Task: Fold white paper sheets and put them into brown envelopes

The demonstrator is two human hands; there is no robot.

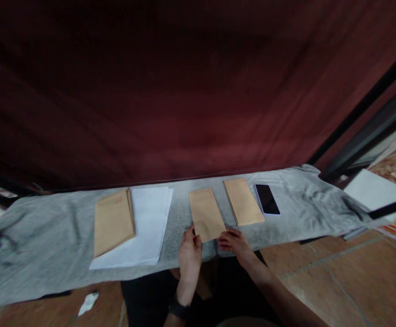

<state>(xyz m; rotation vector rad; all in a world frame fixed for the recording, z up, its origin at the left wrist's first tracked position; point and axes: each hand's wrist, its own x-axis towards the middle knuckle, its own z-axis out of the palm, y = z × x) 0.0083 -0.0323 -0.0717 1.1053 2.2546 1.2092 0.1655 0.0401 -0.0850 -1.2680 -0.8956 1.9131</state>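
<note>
A brown paper envelope lies in front of me on the grey cloth, its near end raised slightly at the edge. My left hand pinches its lower left corner between thumb and fingers. At the lower right corner, the curled fingers of my right hand grip the paper. Just to the right is a neat stack of brown envelopes. On the left, a thicker stack of brown envelopes rests partly on white paper sheets.
A dark-screened phone lies right of the envelopes. Grey cloth covers the narrow bench, with a dark red panel rising behind it. A white scrap is on the tiled floor.
</note>
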